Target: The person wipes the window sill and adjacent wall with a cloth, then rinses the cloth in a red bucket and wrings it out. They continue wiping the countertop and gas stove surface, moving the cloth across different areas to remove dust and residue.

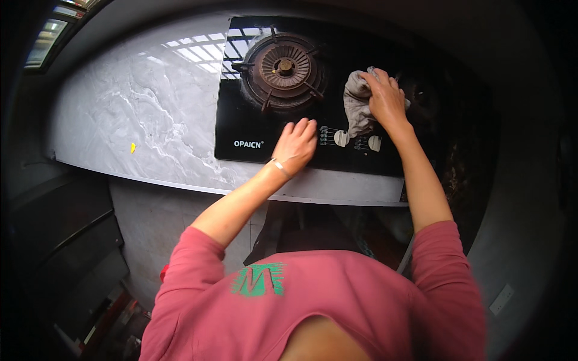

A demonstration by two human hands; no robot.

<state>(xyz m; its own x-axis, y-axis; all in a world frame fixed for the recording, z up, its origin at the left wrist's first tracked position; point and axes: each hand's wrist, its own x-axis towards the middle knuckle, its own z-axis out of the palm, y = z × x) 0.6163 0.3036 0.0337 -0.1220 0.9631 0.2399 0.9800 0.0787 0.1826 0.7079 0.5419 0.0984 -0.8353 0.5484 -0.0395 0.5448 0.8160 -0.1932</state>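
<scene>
My right hand (387, 97) holds a crumpled grey cloth (356, 101) on the black glass gas cooktop (253, 124), to the right of the left burner (285, 67). The cloth's lower end hangs near two pale control knobs, the left knob (342, 138) and the right knob (374, 143). My left hand (295, 144) is over the cooktop's front part, left of the knobs, fingers together and slightly bent; its palm side is hidden. A light bracelet (280, 167) is on the left wrist. The right burner area is dark and hard to make out.
A grey marbled countertop (149, 108) spreads left of the cooktop, with a small yellow piece (132, 148) on it. The counter's front edge (180, 184) curves along before me. Iron pan supports (244, 66) stick out around the burner. A wall socket (501, 299) is at lower right.
</scene>
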